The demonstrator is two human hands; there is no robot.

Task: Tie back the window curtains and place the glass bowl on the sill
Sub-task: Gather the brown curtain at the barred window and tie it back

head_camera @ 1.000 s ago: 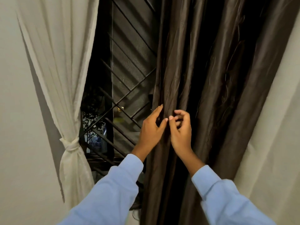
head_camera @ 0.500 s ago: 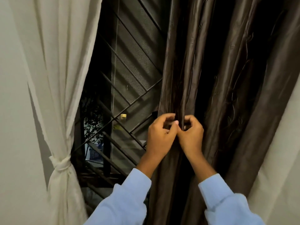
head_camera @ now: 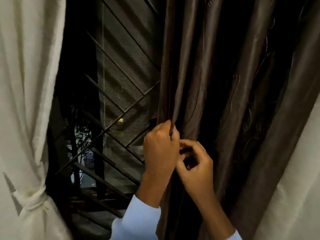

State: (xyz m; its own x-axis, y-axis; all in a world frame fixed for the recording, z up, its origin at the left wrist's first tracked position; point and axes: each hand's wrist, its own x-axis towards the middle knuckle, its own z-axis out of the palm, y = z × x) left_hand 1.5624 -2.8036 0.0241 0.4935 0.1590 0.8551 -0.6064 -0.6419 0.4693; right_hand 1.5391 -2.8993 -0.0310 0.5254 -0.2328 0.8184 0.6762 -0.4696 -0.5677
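A dark brown curtain (head_camera: 199, 66) hangs in folds over the right half of the window. My left hand (head_camera: 160, 149) grips its left edge, with a fold running up out of the fist. Just to the right and slightly lower, my right hand (head_camera: 195, 163) has its fingers curled and pinches the same brown fabric. On the left hangs a cream curtain (head_camera: 29, 84), gathered by a knotted cream tie (head_camera: 37, 199) low down. No glass bowl is in view, and the sill is hidden.
Between the two curtains a metal window grille (head_camera: 121, 104) with diagonal bars and a mesh screen shows, with a dark outdoor scene and a plant (head_camera: 83, 134) beyond. A second cream curtain (head_camera: 294, 187) hangs at the far right.
Both hands have closed more tightly on the brown curtain's left edge; my left hand now grips a fold in its fist. The view has shifted closer and to the right.
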